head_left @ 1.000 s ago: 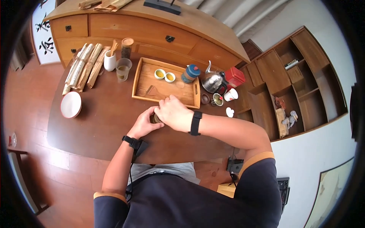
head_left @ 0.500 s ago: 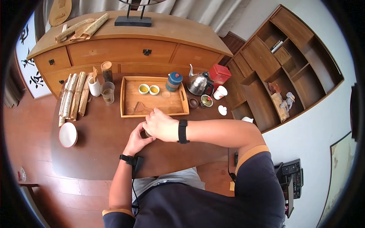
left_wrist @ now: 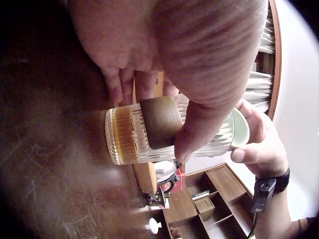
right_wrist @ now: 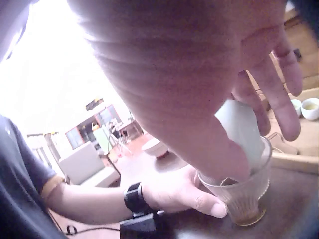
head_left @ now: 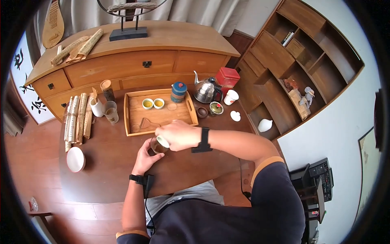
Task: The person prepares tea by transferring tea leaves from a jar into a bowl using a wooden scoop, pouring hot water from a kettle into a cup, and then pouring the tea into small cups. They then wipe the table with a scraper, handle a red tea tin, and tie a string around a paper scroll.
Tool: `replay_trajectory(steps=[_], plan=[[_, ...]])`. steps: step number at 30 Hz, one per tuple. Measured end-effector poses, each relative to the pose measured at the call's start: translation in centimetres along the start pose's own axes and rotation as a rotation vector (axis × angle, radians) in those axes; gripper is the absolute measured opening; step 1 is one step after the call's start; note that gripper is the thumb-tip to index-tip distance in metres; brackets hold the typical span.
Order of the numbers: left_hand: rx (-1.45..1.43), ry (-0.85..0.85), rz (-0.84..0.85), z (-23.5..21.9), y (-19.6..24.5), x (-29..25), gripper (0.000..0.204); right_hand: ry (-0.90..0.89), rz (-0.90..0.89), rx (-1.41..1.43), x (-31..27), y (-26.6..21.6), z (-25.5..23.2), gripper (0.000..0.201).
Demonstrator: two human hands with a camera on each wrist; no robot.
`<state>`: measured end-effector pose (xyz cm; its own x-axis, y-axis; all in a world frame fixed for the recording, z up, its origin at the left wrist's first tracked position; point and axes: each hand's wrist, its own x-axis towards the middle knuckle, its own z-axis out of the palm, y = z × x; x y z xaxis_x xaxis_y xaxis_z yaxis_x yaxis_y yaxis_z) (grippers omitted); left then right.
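Observation:
My left hand (head_left: 145,159) grips a ribbed glass (left_wrist: 204,132) with a dark band round its middle, standing on the table. Amber liquid (left_wrist: 123,133) lies in its bottom. My right hand (head_left: 183,135) pinches a small pale green cup (right_wrist: 242,130), held tilted and partly inside the glass's mouth. In the right wrist view, the thumb lies against the cup's near side, while several other fingers are stretched out beyond it. The inside of the cup is hidden there.
A wooden tray (head_left: 129,122) behind the hands bears two small cups (head_left: 159,103), a blue jar (head_left: 178,92) and a brown scraper-like piece. A kettle (head_left: 206,92) and lidded bowl (head_left: 216,108) stand right; a white bowl (head_left: 76,159), bamboo scrolls (head_left: 80,118) and plastic cup (head_left: 111,113) left.
The head view has tilted upward. Over the glass, my right hand has shifted and turned, so the pale green cup, hidden under it before, shows tilted at the rim. My left hand keeps its grip.

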<state>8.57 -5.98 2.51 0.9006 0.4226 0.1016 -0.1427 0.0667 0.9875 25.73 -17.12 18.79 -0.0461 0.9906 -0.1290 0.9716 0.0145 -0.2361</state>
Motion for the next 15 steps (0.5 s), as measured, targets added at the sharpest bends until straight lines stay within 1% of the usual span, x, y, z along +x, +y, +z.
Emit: replay_trajectory(steps=[2, 3, 5, 7, 8, 9, 11, 13, 14, 15], plan=[[0.068, 0.003, 0.016, 0.0, 0.5, -0.1, 0.072, 0.039, 0.109, 0.293, -0.8, 1.3, -0.4, 0.051], [0.103, 0.005, 0.025, -0.1, 0.7, -0.1, 0.071, 0.111, 0.09, 0.465, -1.1, 2.6, 0.2, 0.056], [0.01, 0.003, 0.012, -0.4, -1.1, 0.1, 0.072, 0.265, 0.152, 0.901, -0.5, 5.9, 3.2, 0.058], [0.024, 0.006, 0.012, -0.3, -1.0, 0.1, 0.072, 0.425, 0.267, 1.104, 0.8, 10.1, 6.4, 0.058], [0.021, -0.001, 0.004, -0.3, -1.0, 0.1, 0.072, 0.517, 0.356, 0.985, 1.5, 11.6, 7.4, 0.059], [0.02, -0.009, -0.006, -0.5, -1.0, 0.2, 0.072, 0.554, 0.454, 0.833, 1.9, 12.3, 7.3, 0.059], [0.002, -0.03, -0.029, -0.7, -1.0, 0.1, 0.073, 0.633, 0.576, 0.398, 2.3, 13.3, 7.7, 0.055], [-0.036, -0.045, -0.048, -0.8, -0.6, 0.2, 0.074, 0.651, 0.644, 0.459, 3.0, 14.2, 8.0, 0.051], [-0.035, -0.051, -0.067, -0.8, -0.3, 0.2, 0.076, 0.693, 0.661, 0.444, 3.3, 14.3, 8.4, 0.048], [-0.054, -0.062, -0.077, -0.8, -0.1, 0.2, 0.076, 0.691, 0.652, 0.473, 3.3, 14.6, 8.7, 0.046]])
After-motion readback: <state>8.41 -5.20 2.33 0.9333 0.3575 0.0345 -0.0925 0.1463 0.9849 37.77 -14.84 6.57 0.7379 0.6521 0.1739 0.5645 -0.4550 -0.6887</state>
